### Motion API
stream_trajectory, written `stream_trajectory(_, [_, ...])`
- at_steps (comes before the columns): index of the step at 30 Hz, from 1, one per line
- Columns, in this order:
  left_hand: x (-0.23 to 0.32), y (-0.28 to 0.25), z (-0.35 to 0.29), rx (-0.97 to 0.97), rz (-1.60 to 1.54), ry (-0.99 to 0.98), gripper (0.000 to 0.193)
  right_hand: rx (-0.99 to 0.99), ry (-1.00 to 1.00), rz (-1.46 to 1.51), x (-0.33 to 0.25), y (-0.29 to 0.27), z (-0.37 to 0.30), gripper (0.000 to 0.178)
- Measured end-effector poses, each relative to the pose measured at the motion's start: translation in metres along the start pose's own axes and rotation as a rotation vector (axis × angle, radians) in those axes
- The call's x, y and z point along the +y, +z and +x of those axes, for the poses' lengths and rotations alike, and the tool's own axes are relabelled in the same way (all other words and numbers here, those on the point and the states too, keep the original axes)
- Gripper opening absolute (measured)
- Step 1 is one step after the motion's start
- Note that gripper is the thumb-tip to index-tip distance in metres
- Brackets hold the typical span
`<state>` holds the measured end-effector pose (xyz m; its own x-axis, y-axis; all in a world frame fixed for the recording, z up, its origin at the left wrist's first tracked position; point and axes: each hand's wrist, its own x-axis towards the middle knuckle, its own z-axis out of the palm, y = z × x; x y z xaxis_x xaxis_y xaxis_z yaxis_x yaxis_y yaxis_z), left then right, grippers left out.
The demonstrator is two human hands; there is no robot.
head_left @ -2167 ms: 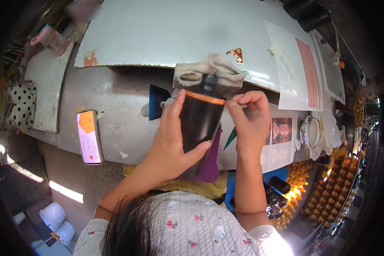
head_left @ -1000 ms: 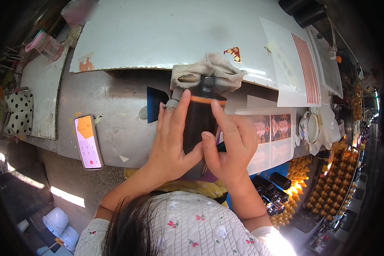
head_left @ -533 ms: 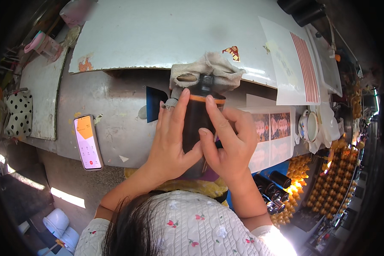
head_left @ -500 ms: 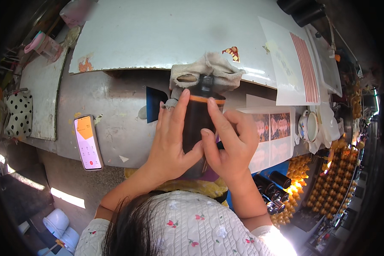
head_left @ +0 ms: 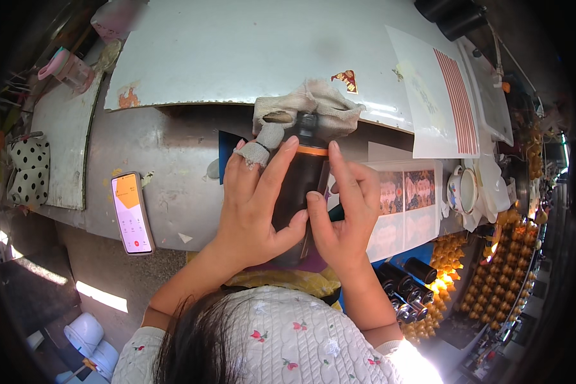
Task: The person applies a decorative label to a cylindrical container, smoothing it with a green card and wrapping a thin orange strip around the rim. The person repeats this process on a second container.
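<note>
A black bottle-shaped vessel [head_left: 296, 185] with an orange band [head_left: 315, 151] near its shoulder lies in front of me, its narrow neck pointing away. My left hand [head_left: 243, 217] presses along its left side, index fingertip near the band and thumb on the body. A grey cloth wrap [head_left: 257, 152] covers one finger of that hand. On the opposite side rests my right hand [head_left: 347, 221], its index fingertip beside the band and its thumb on the vessel. Past the neck sits a crumpled greyish rag [head_left: 336, 116]. My hands hide much of the vessel's lower part.
A lit phone [head_left: 133, 214] lies on the metal bench at left. A raised white board [head_left: 224, 51] spans the far side. Printed sheets [head_left: 406, 205] and an enamel mug [head_left: 462, 189] are at right. Several black cylinders [head_left: 403, 281] and golden ornaments [head_left: 502, 262] stand below right.
Both hands have shifted slightly along the vessel. My left index finger has moved right, and the grey finger wrap shows more. The right hand has straightened upward beside the orange band.
</note>
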<state>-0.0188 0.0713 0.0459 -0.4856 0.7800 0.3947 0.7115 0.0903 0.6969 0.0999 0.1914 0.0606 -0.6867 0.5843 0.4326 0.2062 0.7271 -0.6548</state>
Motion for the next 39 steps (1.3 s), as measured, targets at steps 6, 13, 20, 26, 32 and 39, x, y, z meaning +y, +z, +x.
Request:
stream_trajectory(6, [0.0,0.002,0.001,0.008,0.023,0.016,0.081,0.003,-0.004,0.016,0.002,0.001,0.0,0.063])
stream_trajectory(13, [0.007,-0.001,-0.004,0.004,0.045,0.018,0.072,-0.016,0.064,0.067,-0.001,0.002,-0.001,0.076])
stream_trajectory(20, [0.033,-0.001,0.013,-0.046,0.298,0.099,0.069,0.069,0.365,0.452,-0.002,0.003,-0.002,0.082])
stream_trajectory(26, [0.04,-0.004,-0.007,-0.205,0.152,0.211,0.072,0.52,1.003,1.366,0.059,-0.024,-0.018,0.041])
stream_trajectory(32, [0.028,0.007,-0.056,-0.196,0.315,0.234,0.062,0.262,0.51,0.703,0.001,-0.017,0.019,0.04])
stream_trajectory(39, [0.022,0.013,-0.061,-0.093,0.358,0.213,0.051,0.213,0.164,0.179,-0.015,0.005,0.033,0.029])
